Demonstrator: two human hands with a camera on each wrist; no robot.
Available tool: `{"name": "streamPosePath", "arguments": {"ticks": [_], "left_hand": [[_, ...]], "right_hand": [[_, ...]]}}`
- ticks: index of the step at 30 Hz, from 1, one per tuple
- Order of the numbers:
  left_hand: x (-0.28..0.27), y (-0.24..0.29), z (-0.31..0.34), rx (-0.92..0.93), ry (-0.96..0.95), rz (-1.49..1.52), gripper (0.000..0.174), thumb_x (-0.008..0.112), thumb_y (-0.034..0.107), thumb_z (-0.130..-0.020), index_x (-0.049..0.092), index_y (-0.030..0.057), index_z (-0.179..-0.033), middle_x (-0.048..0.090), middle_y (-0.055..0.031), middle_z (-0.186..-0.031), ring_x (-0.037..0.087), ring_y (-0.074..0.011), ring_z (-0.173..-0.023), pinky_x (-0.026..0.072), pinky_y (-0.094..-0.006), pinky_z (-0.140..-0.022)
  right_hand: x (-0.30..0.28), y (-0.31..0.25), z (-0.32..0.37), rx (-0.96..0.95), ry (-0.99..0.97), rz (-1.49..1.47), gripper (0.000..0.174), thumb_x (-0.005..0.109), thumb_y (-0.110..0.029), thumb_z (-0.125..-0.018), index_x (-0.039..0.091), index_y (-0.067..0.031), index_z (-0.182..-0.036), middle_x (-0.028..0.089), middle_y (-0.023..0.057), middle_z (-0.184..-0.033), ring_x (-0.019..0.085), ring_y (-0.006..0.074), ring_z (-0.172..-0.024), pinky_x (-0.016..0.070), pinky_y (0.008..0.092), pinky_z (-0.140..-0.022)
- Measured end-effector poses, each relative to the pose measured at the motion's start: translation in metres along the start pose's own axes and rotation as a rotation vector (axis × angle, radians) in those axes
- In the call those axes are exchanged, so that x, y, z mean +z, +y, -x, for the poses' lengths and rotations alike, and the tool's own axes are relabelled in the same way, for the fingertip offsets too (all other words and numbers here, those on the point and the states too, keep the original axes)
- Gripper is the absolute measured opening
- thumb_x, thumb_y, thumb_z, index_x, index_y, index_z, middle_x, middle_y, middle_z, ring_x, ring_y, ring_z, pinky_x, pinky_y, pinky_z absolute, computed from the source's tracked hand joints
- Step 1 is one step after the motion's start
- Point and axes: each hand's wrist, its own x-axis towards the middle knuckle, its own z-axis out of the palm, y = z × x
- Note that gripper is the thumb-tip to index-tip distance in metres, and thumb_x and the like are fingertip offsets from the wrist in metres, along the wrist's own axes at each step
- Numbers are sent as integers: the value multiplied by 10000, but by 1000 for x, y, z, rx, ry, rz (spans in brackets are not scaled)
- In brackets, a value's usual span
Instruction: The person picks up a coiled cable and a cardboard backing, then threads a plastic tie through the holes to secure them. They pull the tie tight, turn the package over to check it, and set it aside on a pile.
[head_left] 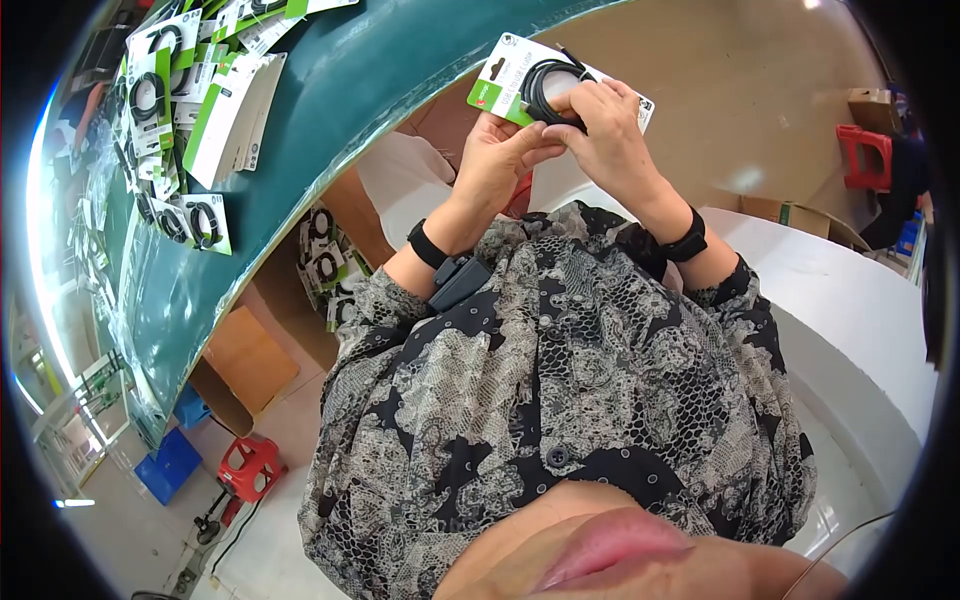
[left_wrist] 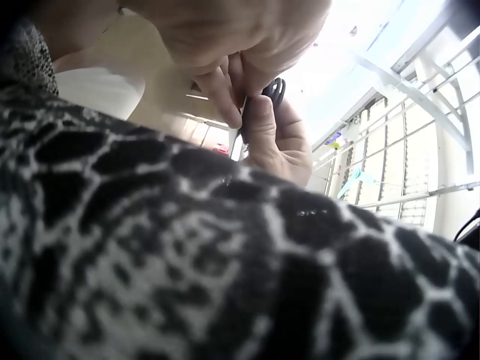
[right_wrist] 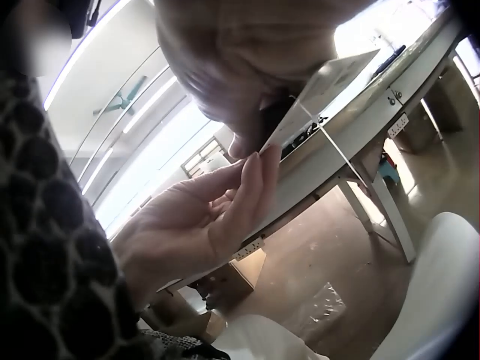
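Above the lap, both hands hold a white-and-green packaging card (head_left: 507,75) printed for a USB-C cable. A coiled black cable (head_left: 537,92) lies against the card's front. My left hand (head_left: 497,165) pinches the card's lower edge between thumb and fingers. With curled fingers, my right hand (head_left: 608,130) grips the coil at its right side, its thumb close to the left thumb. The right wrist view shows the card (right_wrist: 326,94) nearly edge-on, with the left hand (right_wrist: 202,217) below it. Dark cable loops (left_wrist: 279,91) show beside the fingers in the left wrist view.
A green-topped table (head_left: 330,100) curves along the left, bearing many carded cables (head_left: 150,95) and a stack of cards (head_left: 232,120). Below its edge, a cardboard box (head_left: 290,275) holds more carded cables. Red stools (head_left: 250,468) and a blue bin (head_left: 170,465) stand on the floor.
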Motion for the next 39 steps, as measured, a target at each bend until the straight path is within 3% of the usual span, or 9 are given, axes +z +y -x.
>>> {"name": "streamPosePath", "arguments": {"ticks": [4, 12, 16, 19, 23, 27, 32, 36, 39], "left_hand": [[-1, -8, -2, 1, -30, 38, 397, 542, -32, -878, 402, 32, -1244, 575, -116, -1122, 621, -206, -957, 576, -342, -782], [-6, -21, -1, -28, -57, 117, 322, 558, -15, -876, 463, 9, -1182, 583, -110, -1093, 620, -204, -958, 570, -351, -800], [-17, -20, 0, -131, 17, 21, 256, 554, 38, -896, 493, -8, -1141, 599, -106, -1047, 630, -209, -930, 561, -363, -813], [1, -6, 4, -170, -83, 160, 242, 532, 117, -928, 502, -11, -1131, 607, -106, -1020, 636, -212, -904, 549, -370, -823], [2, -19, 2, -80, -21, 165, 262, 470, 179, -964, 501, -22, -1130, 592, -128, -1081, 609, -232, -984, 518, -366, -867], [3, -18, 1, -32, -20, 81, 241, 455, 174, -970, 502, 2, -1132, 599, -106, -1039, 631, -213, -910, 540, -371, -823], [10, -17, -3, 26, -22, 51, 241, 433, 175, -978, 496, 8, -1141, 598, -99, -1035, 631, -201, -892, 550, -365, -798], [7, -19, -2, 8, -9, 10, 245, 421, 173, -982, 485, 7, -1150, 595, -95, -1024, 630, -186, -870, 559, -352, -764], [1, -18, 1, -25, 10, -59, 248, 419, 161, -980, 466, -4, -1161, 591, -96, -1015, 629, -178, -854, 569, -330, -728]], "right_hand": [[-1, 0, 5, 74, 2, -35, 258, 692, -87, -726, 596, -79, -965, 576, 33, -782, 563, 178, -819, 307, 365, -945], [6, 3, 12, -109, 30, 154, 245, 621, -90, -764, 587, -61, -1004, 581, 67, -839, 574, 234, -863, 311, 426, -956], [-1, 4, 16, -220, -95, 161, 271, 578, -83, -778, 578, -50, -1046, 557, 86, -868, 566, 245, -875, 298, 438, -986], [-3, 14, 15, -234, -133, 239, 306, 564, -79, -775, 571, -42, -1078, 545, 86, -879, 562, 244, -885, 287, 436, -1005], [-3, 5, 16, -236, -104, 272, 290, 544, -66, -781, 573, -35, -1067, 550, 77, -872, 564, 241, -883, 288, 429, -1005], [-1, -1, 11, -212, -36, 285, 270, 525, -63, -792, 577, -28, -1055, 560, 65, -876, 562, 228, -872, 294, 411, -994], [-15, -10, 10, -214, -93, 334, 356, 546, -33, -773, 545, -25, -1129, 554, 57, -866, 562, 218, -895, 318, 415, -950], [-19, -6, 12, -244, -123, 378, 414, 591, -99, -789, 510, -47, -1191, 549, 36, -835, 556, 183, -857, 326, 375, -916], [-26, -1, 4, -304, -252, 252, 479, 634, -199, -789, 483, -68, -1225, 541, 28, -780, 542, 170, -777, 362, 332, -851]]}}
